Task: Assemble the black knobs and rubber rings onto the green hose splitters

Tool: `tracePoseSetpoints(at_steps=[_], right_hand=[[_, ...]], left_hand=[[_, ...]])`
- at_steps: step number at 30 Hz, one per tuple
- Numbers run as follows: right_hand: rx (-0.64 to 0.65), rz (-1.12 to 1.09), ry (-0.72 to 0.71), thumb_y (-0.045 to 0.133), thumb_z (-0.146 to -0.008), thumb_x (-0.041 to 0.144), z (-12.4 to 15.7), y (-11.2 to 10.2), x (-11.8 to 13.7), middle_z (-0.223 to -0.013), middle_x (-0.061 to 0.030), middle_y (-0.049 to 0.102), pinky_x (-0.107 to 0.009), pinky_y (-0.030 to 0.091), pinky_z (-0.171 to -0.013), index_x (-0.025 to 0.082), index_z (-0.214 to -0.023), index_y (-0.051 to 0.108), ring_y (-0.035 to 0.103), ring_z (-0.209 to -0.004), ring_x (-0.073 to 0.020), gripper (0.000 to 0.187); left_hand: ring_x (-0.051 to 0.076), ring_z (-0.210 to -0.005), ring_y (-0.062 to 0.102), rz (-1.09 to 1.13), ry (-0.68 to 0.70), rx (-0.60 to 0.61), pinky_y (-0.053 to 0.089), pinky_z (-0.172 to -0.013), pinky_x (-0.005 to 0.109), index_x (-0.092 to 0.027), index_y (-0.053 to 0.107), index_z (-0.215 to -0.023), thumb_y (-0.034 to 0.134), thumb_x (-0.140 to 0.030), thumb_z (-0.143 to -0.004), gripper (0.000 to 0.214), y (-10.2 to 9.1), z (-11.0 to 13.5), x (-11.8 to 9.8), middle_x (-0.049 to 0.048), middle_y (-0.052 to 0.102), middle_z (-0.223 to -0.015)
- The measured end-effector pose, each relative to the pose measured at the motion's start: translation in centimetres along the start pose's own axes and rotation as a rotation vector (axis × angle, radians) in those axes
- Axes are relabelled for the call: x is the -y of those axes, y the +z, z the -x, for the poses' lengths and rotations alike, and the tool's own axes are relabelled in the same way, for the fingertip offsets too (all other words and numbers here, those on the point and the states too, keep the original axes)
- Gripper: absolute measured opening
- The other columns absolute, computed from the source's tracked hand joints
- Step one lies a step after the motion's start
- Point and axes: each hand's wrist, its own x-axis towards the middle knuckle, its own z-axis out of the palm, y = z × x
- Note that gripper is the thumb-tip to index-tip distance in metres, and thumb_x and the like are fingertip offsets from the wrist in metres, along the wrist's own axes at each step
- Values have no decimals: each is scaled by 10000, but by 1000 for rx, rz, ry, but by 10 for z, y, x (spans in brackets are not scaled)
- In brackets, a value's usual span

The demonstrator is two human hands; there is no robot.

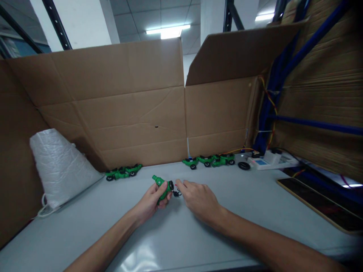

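Near the middle of the table, my left hand (155,197) is closed around a green plastic toy piece (160,182). Its black round end faces right, toward my other hand. My right hand (197,196) is just to the right, fingers bent and thumb and forefinger pinched together. A tiny reddish bit shows at those fingertips, too small to name. Small black parts (176,193) sit between the two hands, below the piece's black end; I cannot tell whether they hang or lie on the table.
Green toy cars with black wheels stand at back left (121,173) and back centre (208,161). A black ring (244,166) lies near a white power strip (272,160). A white wrapped bag (61,166) leans at left. Cardboard walls (127,124) enclose the table; a dark flat panel (320,204) lies right.
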Motion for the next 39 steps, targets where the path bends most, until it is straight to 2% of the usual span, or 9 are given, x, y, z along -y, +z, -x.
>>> tracePoseSetpoints(at_steps=[3,5,8,11,13,17,24,31,39], right_hand=[[-17,-26,-30,463,-1074,104,-1,0,-3,-1029,-93,782,-296,447,-615,196,-1335,620,753,-849,-229,318],[-61,-53,-100,459,-1120,203,-2,-2,-9,-961,-65,772,-287,378,-585,218,-1227,656,732,-814,-205,225],[-133,-67,-210,448,-1151,335,-4,-6,-20,-900,-46,753,-294,293,-578,226,-1065,681,683,-763,-180,271],[-159,-77,-284,458,-1143,432,-5,-6,-25,-858,-41,739,-304,235,-575,222,-1001,690,643,-720,-170,343],[-164,-80,-291,480,-1127,503,-4,-2,-25,-847,-39,741,-307,215,-575,220,-978,698,640,-716,-169,387],[-188,-65,-243,517,-1094,604,-4,8,-21,-834,-52,761,-303,224,-587,201,-922,710,664,-736,-181,479],[-223,-40,-270,547,-1091,539,-6,7,-18,-820,-65,774,-306,259,-589,188,-903,734,675,-718,-185,440],[-90,-60,-148,539,-1094,546,-11,2,-32,-869,-67,809,-305,248,-588,202,-941,765,706,-728,-189,439],[-11,-59,-124,543,-1085,541,-9,0,-28,-927,-93,814,-290,318,-611,184,-991,747,747,-822,-236,422]], left_hand=[[54,-537,356,32,-40,15,230,-500,201,-190,497,-909,783,-662,-875,553,2,4,-6,-29,557,-764],[51,-523,321,65,-84,43,205,-498,201,-191,495,-906,765,-656,-893,538,3,7,-11,-51,505,-719],[47,-495,252,39,-134,75,150,-486,205,-191,498,-891,744,-651,-905,522,3,10,-16,-83,421,-646],[51,-481,260,-74,-127,-23,135,-468,207,-199,491,-856,758,-656,-872,530,1,8,-12,-96,383,-615],[59,-488,325,-166,-95,-80,167,-458,207,-191,521,-878,781,-663,-834,540,-2,6,-7,-83,431,-633],[61,-499,382,-254,-98,-109,196,-453,207,-178,545,-943,781,-671,-818,560,-8,4,-2,-57,511,-698],[71,-516,417,-287,-52,-89,228,-462,210,-167,567,-924,766,-677,-843,553,-9,3,-4,-50,509,-689],[93,-508,394,-510,113,-159,284,-488,226,-176,553,-826,655,-727,-915,568,-10,-7,1,-48,506,-594],[95,-480,370,-474,61,-120,276,-475,232,-182,550,-799,594,-736,-948,576,-7,-6,0,-47,486,-561]])
